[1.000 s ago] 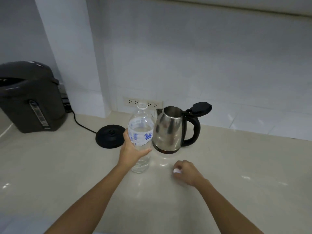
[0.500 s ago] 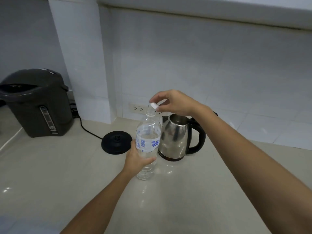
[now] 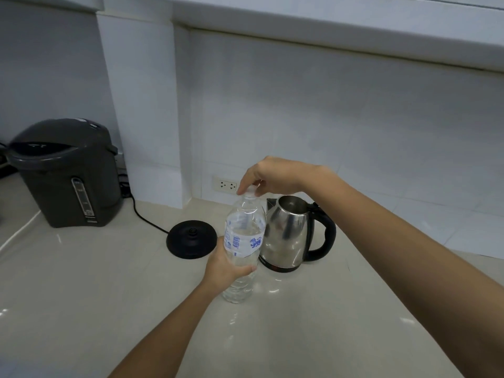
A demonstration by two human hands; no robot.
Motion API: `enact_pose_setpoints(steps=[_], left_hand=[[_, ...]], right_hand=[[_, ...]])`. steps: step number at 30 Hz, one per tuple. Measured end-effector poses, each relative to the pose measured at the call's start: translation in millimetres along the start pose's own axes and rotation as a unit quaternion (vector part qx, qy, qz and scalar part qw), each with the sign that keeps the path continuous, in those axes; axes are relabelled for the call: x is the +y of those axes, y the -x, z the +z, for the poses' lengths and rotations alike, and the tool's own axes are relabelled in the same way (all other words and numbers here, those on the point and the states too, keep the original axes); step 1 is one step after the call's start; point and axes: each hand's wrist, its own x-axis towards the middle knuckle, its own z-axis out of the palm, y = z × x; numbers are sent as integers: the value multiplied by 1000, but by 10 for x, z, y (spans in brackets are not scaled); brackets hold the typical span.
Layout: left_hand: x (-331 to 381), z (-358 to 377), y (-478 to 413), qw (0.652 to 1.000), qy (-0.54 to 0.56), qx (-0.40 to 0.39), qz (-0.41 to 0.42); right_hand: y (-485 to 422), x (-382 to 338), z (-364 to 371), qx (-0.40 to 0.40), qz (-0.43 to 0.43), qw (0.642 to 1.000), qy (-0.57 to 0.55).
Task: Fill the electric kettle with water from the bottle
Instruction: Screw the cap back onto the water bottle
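A clear plastic water bottle (image 3: pixel 245 230) with a white and blue label stands upright on the counter, partly filled. My left hand (image 3: pixel 226 264) grips its lower body. My right hand (image 3: pixel 272 175) is over its neck, fingertips pinched on the white cap (image 3: pixel 250 191) at the bottle's mouth. Just right of the bottle stands the steel electric kettle (image 3: pixel 286 233) with a black handle; its top is open and my right wrist hides the lid. The kettle's black round base (image 3: pixel 191 239) lies left of the bottle, apart from the kettle.
A dark grey hot-water dispenser (image 3: pixel 65 173) stands at the far left, its black cord running along the counter (image 3: pixel 81 296) to the base. A wall socket (image 3: pixel 225 184) sits behind the bottle. A white wall and pillar close the back.
My right hand rose from the counter with the white cap, brought it over the bottle and now presses it onto the mouth. The view tilted up slightly. My left hand stayed on the bottle.
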Motion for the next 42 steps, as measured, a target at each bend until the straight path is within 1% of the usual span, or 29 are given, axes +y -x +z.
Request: enact_pose_setpoints(steps=[5, 8, 10, 11, 14, 16, 18, 21, 25, 30, 33, 36, 38, 40, 41, 42], left_hand=[[-22, 10, 6, 1000, -1, -3, -2], [-1, -4, 5, 1000, -1, 0, 2], [3, -10, 7, 1000, 2, -6, -2], [3, -8, 9, 1000, 1, -6, -2], [18, -6, 17, 1000, -9, -6, -4], [23, -11, 14, 1000, -11, -5, -7], [24, -8, 18, 1000, -6, 0, -6], [24, 0, 30, 1000, 1, 4, -9], [12, 11, 52, 1000, 8, 9, -5], [10, 32, 70, 1000, 20, 15, -8], [26, 42, 82, 1000, 16, 24, -9], [29, 40, 86, 1000, 12, 21, -4], [11, -10, 88, 999, 13, -28, 11], [-42, -79, 99, 993, 11, -114, 32], [-76, -106, 109, 988, 3, -148, 40], [-113, -136, 124, 986, -10, -160, 42]], right_hand=[[40, -74, -40, -22, 43, 999, -14], [-39, -172, 44, -23, 97, 994, 47], [-96, -233, 110, -10, 129, 987, 93], [-103, -253, 111, -11, 141, 985, 100], [-88, -242, -4, -61, 150, 985, 58], [-45, -244, -70, -75, 130, 987, 54], [-5, -269, -89, -69, 111, 989, 69], [18, -321, -41, -49, 116, 989, 76], [27, -404, 39, -47, 160, 983, 82], [-88, -465, 218, 3, 236, 965, 114], [-174, -512, 348, 38, 286, 954, 80], [-65, -466, 485, 115, 286, 951, 13], [58, -389, 594, 156, 283, 945, -49], [152, -332, 699, 176, 265, 940, -126], [181, -311, 726, 198, 253, 932, -170], [184, -299, 744, 222, 245, 921, -206]])
